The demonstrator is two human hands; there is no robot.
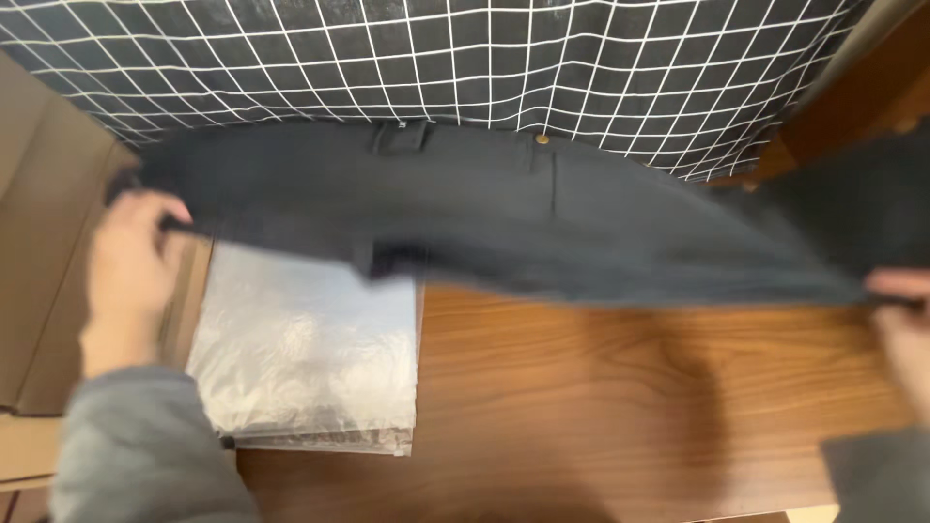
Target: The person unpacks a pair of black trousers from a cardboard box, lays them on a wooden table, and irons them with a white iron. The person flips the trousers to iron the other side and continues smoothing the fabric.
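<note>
Grey-sleeved left hand (pixel 131 260) gripping one end of dark trousers (pixel 465 213), right hand (pixel 901 320) pinching the other end, garment stretched between them above wooden table (pixel 601 407), clear plastic bags (pixel 305 358) stacked beneath, checked cloth (pixel 465 58) beyond

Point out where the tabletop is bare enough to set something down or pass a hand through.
Bare wood table lies right of the clear plastic packets and below the dark trousers, as far as the right hand. Crowded: the left, where the packets sit beside the left hand and cardboard, and the far edge, under the trousers and checked cloth.
</note>
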